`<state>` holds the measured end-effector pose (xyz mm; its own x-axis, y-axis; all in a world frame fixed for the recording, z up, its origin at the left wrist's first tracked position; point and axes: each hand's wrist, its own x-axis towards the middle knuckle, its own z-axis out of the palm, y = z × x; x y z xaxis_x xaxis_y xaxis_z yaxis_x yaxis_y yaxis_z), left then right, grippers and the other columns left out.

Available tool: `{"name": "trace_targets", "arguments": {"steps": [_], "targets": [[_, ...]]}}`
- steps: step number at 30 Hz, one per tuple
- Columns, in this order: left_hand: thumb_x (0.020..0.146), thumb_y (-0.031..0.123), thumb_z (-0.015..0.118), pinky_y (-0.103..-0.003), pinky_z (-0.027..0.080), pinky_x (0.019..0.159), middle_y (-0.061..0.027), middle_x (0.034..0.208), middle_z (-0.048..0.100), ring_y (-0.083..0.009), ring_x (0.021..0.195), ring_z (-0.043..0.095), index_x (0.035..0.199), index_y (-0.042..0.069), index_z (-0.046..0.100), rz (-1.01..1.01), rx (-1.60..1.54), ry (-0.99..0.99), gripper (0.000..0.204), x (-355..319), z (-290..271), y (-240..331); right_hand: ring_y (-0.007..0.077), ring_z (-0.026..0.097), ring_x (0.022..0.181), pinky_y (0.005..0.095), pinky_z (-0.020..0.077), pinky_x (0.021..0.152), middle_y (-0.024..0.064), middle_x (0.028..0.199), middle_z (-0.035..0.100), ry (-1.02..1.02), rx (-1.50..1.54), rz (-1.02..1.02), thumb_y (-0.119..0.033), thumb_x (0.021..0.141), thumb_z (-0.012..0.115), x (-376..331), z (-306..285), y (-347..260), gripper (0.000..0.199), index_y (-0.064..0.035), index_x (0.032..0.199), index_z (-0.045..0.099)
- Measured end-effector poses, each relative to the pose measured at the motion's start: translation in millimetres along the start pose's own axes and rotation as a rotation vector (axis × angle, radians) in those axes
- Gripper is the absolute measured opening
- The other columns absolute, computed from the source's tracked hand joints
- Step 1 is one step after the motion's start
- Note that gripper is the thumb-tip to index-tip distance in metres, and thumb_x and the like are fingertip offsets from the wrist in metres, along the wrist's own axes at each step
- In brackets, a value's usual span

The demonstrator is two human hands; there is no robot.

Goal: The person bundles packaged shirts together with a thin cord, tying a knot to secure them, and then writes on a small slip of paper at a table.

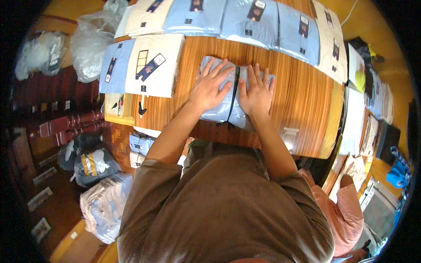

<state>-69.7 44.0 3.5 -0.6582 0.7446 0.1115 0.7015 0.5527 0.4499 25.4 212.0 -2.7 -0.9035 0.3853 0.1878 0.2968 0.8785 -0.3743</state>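
Observation:
A light-blue folded garment in a clear plastic bag (215, 115) lies flat on the wooden table (302, 103) in front of me. A dark narrow strip (235, 93) runs across its middle, from the far edge to the near edge. Left of the strip, my left hand (210, 87) presses down on the package with fingers spread. My right hand (255, 94) lies on the other side of the strip, palm down and fingers stretched out. Neither hand grips anything.
Bagged light-blue garments (250, 22) and cream ones line the table's far edge. A cream packet (172, 65) overlaps a blue packet (115, 55) at the left. A small black-ended tool (141, 108) lies nearby. Clear plastic bags (90, 48) stand beyond. A person in pink (340, 219) is close at right.

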Motion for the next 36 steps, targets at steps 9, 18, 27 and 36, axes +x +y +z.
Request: {"name": "trace_targets", "arguments": {"steps": [9, 18, 27, 36], "targets": [[0.077, 0.073, 0.072, -0.047, 0.053, 0.097, -0.0279, 0.119, 0.07, -0.0434, 0.11, 0.067, 0.122, -0.001, 0.07, -0.72, -0.495, -0.081, 0.086, -24.9, 5.0, -27.7, 0.038, 0.045, 0.139, 0.0556, 0.0406, 0.113, 0.0212, 0.154, 0.043, -0.291, 0.999, 0.463, -0.045, 0.098, 0.065, -44.8, -20.7, 146.7, 0.078, -0.0093, 0.158, 0.03], [0.08, 0.067, 0.074, -0.047, 0.049, 0.103, -0.0261, 0.135, 0.061, -0.0439, 0.124, 0.058, 0.133, 0.003, 0.064, -0.53, -0.607, 0.533, 0.084, -103.1, -26.5, 43.7, 0.0415, 0.031, 0.147, 0.0588, 0.0275, 0.119, 0.0179, 0.16, 0.038, 0.014, 1.723, 0.566, -0.071, 0.094, 0.048, -63.3, -90.0, 37.5, 0.089, -0.0106, 0.159, 0.036], [0.084, 0.053, 0.081, -0.04, 0.037, 0.117, -0.0198, 0.156, 0.044, -0.0319, 0.141, 0.045, 0.162, 0.006, 0.019, -0.579, -1.416, 0.507, 0.11, -272.8, -11.0, 54.2, 0.0369, 0.044, 0.135, 0.0542, 0.0334, 0.114, 0.0161, 0.152, 0.047, -0.617, 0.973, 0.461, -0.064, 0.094, 0.056, -95.1, -76.7, 26.7, 0.084, -0.0059, 0.153, 0.044], [0.086, 0.055, 0.077, -0.039, 0.042, 0.11, -0.0226, 0.143, 0.056, -0.0316, 0.132, 0.053, 0.147, -0.001, 0.048, -0.999, -1.29, 0.946, 0.087, -478.4, -56.2, 42.3, 0.0318, 0.06, 0.121, 0.0462, 0.049, 0.104, 0.0162, 0.138, 0.058, -1.064, 0.95, 0.221, -0.033, 0.092, 0.072, -197.0, -29.2, -173.8, 0.071, 0.0009, 0.148, 0.044]]}}
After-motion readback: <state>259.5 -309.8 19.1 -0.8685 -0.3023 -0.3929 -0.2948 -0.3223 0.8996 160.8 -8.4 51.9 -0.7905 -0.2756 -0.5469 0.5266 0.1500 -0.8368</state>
